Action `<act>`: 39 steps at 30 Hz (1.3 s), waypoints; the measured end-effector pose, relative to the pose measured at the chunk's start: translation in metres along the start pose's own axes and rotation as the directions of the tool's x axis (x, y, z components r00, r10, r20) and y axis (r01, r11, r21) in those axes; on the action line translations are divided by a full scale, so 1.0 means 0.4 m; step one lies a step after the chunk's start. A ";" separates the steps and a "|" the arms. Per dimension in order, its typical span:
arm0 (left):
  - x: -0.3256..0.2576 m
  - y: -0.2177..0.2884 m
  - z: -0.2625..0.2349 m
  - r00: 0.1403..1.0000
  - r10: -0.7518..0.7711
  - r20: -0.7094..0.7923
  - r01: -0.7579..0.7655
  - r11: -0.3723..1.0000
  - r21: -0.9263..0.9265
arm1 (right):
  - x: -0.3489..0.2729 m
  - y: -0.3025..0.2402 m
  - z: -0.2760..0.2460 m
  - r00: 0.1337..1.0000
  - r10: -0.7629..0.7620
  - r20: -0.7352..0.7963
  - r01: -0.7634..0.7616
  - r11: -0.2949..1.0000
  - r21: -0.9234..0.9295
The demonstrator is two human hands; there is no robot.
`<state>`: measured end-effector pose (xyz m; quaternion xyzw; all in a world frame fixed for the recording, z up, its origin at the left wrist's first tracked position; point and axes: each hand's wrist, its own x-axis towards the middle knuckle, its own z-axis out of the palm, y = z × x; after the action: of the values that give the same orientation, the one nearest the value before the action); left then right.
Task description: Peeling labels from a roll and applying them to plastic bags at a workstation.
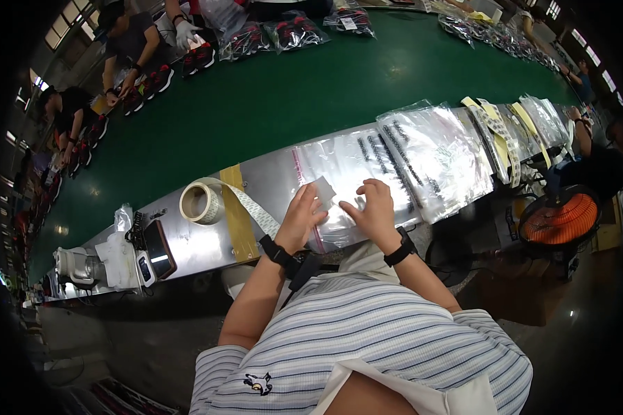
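A small pale square piece [323, 190], perhaps a label, is at the fingertips of my left hand [299, 220], whose fingers close on it. My right hand [376, 213] is just to its right, fingers curved and thumb apart, with nothing visible between them. Both hands are over a clear plastic bag [339, 160] with dark print and a pinkish edge strip, lying on the metal ledge. Left of them stands a roll of white labels [192, 203]; its printed strip [255, 209] runs toward my left wrist.
A pile of clear bags [436, 152] lies to the right, then label strips [502, 142]. An orange-lit fan [559, 218] stands at the far right. A phone [159, 250] lies on the left. Beyond is a green belt [270, 97] with shoes [199, 59] and co-workers along its far side.
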<state>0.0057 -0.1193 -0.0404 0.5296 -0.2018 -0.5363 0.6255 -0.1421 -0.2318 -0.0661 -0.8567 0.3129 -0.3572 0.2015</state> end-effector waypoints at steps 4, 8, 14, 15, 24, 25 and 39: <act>0.074 -0.059 -0.041 1.000 0.003 0.024 0.006 0.920 -0.393 | -0.007 -0.034 0.055 0.991 -0.121 0.048 0.128 0.977 -0.172; 0.052 -0.096 -0.062 0.997 0.059 0.050 -0.005 0.691 -0.723 | -0.005 0.071 0.031 1.000 -0.007 -0.017 0.005 0.995 -0.102; 0.078 -0.040 -0.008 0.993 -0.011 0.116 0.008 1.000 0.020 | 0.008 0.064 -0.047 0.972 0.236 0.022 -0.232 0.928 0.293; 0.088 -0.013 0.016 0.980 -0.077 0.183 0.095 0.991 -0.091 | 0.008 0.052 -0.044 0.991 0.135 0.010 -0.130 0.925 0.357; 0.130 -0.034 0.119 0.984 -0.176 -0.004 0.174 0.975 0.137 | 0.011 0.024 -0.072 0.985 0.021 0.172 -0.109 0.844 0.524; 0.127 -0.037 0.122 0.989 -0.148 0.023 0.146 0.986 0.081 | 0.009 0.014 -0.072 0.965 0.032 0.261 -0.175 0.818 0.549; -0.120 0.016 -0.061 0.960 -0.065 0.273 0.173 0.904 -0.390 | 0.024 0.079 -0.168 0.994 0.100 -0.033 -0.092 0.979 0.181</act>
<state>0.0120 -0.0669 -0.0284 0.3248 -0.1301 -0.6673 0.6575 -0.1990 -0.2691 -0.0347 -0.8113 0.3247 -0.3916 0.2882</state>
